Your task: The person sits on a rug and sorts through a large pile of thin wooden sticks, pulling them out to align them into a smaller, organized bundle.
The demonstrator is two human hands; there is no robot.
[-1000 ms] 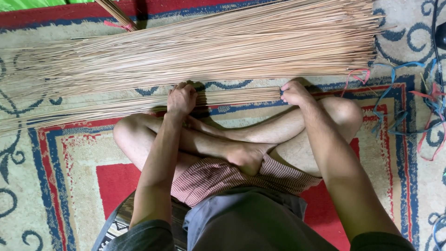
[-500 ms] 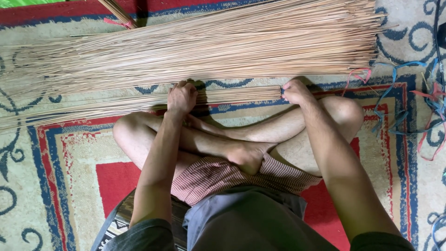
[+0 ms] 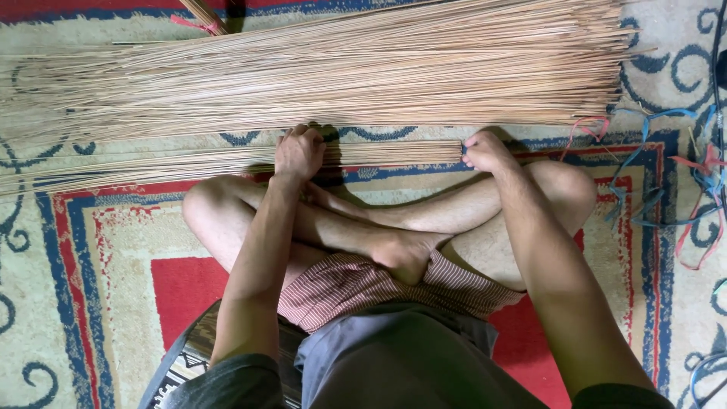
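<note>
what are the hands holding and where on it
Both hold the small bundle of thin tan sticks: left hand grips around its middle, right hand closes on its cut end.

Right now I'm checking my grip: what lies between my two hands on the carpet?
In the head view, the thin bundle of tan straw-like sticks spans from the left hand to the right hand, over the patterned carpet.

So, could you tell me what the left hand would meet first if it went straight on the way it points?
Probably the large pile of thin sticks just beyond the small bundle that the left hand grips.
</note>
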